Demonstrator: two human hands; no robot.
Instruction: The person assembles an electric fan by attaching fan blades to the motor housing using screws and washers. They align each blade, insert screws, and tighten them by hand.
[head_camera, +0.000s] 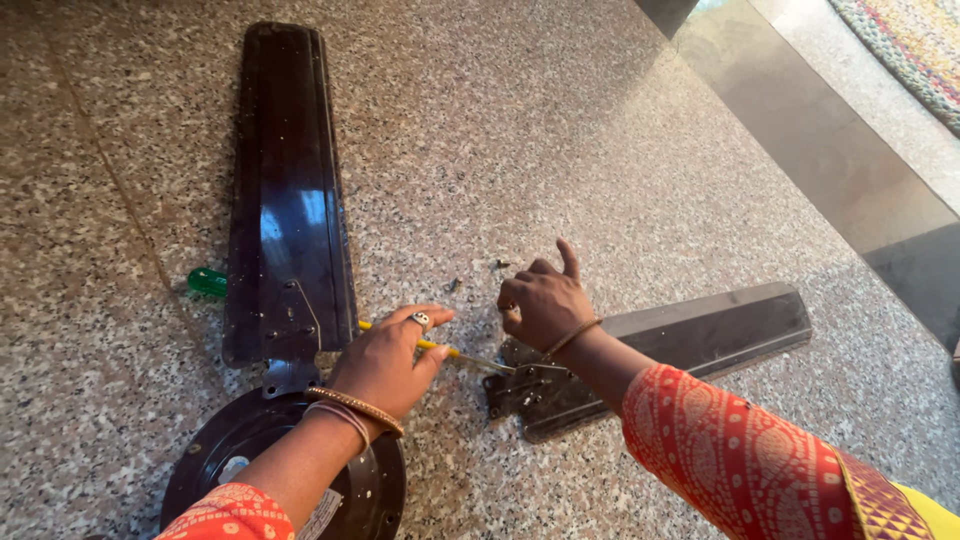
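We see the work laid out on a speckled granite floor (560, 130). Our left hand (385, 362) is closed around a yellow-handled screwdriver (440, 349), the thumb and fingers pinching the handle, with its metal shaft running right to a tip that rests on the bracket end of a detached fan blade (690, 338). That dark blade lies flat, its bracket end with screw holes beside our hands and its length stretching away to the right, toward the raised stone step (830, 150) along the floor's right edge. Our right hand (545, 302) sits just above the bracket, fingers curled inward as if pinching something small, the little finger lifted; we cannot tell what, if anything, is between the fingertips. A second fan blade (288, 190), glossy and dark brown, runs up the floor toward its far edge, its near end joined to the round black motor housing (215, 455) under our left forearm. A green-handled tool (207, 282) pokes out from beneath that blade's left side. Small dark bits (453, 284) lie on the floor just beyond our hands.
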